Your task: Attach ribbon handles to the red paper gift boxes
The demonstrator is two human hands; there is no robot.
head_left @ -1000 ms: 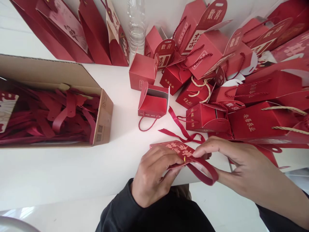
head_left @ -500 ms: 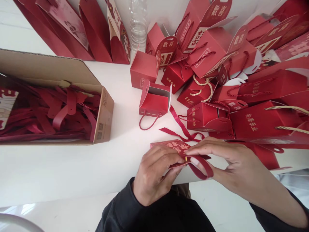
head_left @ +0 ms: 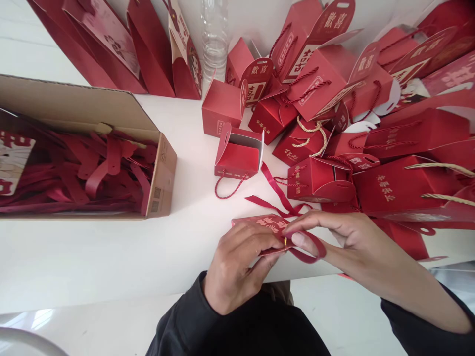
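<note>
Near the table's front edge, my left hand (head_left: 241, 264) is closed on a red printed gift box (head_left: 260, 222), its fingers over the top edge and the thumb below. My right hand (head_left: 337, 237) pinches a dark red strap (head_left: 315, 247) bent into a loop, with the thumb inside the loop. A small gold-coloured fastener (head_left: 285, 241) shows where strap and box meet. My hands cover much of the box. Just beyond them lies a loose red ribbon (head_left: 278, 190), partly behind my right fingers.
At left stands an open cardboard box (head_left: 163, 173) of dark red straps. A small open red box (head_left: 239, 153) with a cord handle stands mid-table. Many red gift boxes (head_left: 401, 188) crowd the right. Behind are tall red bags (head_left: 148, 49) and a clear plastic bottle (head_left: 215, 39).
My right fingers have shifted slightly, and the strap loop has risen and drawn in a little. My left hand keeps its hold on the gift box. The whole view has shifted slightly.
</note>
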